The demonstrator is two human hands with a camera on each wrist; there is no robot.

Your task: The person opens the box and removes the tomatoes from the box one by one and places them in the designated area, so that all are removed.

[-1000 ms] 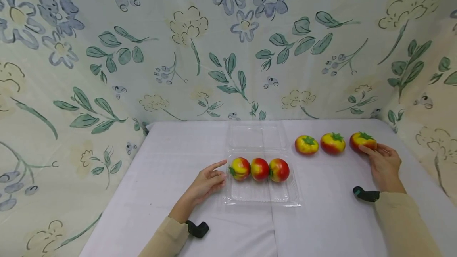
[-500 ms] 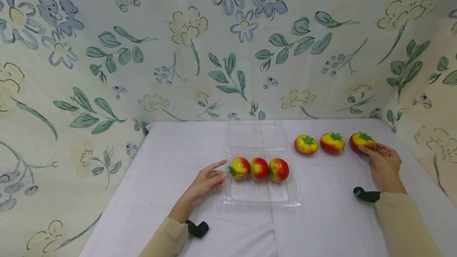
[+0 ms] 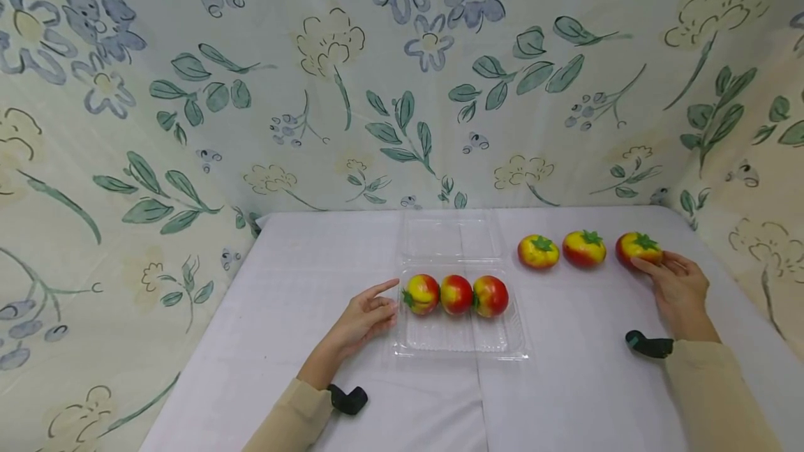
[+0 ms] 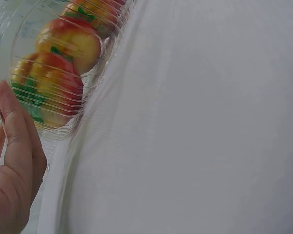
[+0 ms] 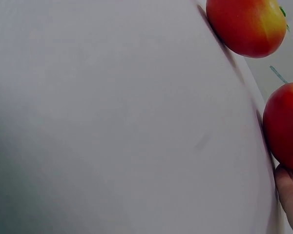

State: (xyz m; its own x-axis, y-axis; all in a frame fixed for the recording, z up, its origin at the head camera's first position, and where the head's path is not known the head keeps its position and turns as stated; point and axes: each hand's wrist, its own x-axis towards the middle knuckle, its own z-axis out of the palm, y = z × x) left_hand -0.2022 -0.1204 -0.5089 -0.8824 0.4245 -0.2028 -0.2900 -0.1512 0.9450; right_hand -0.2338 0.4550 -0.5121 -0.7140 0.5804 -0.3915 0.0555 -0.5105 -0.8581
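My right hand (image 3: 681, 291) holds the rightmost red-and-yellow tomato (image 3: 631, 248) of a row on the table, thumb at its front and fingers at its right side. The right wrist view shows the thumb against the lower part of this tomato (image 5: 285, 126). At the left side of an open clear plastic clamshell box (image 3: 440, 340), my left hand (image 3: 361, 323) rests with its index finger stretched along the wall. Three tomatoes lie in a row inside the box: a left one (image 3: 421, 294), a middle one (image 3: 456, 295) and a right one (image 3: 491, 296).
Two more tomatoes, one near the box (image 3: 538, 252) and one in the middle of the row (image 3: 584, 250), stand on the white tablecloth (image 3: 565, 382). The box's clear lid (image 3: 449, 239) lies folded back. Floral cloth (image 3: 389, 89) hangs behind the table.
Both hands keep nearly the same places. The right wrist and sleeve have shifted slightly to the right. The tomatoes and the box stand as before.
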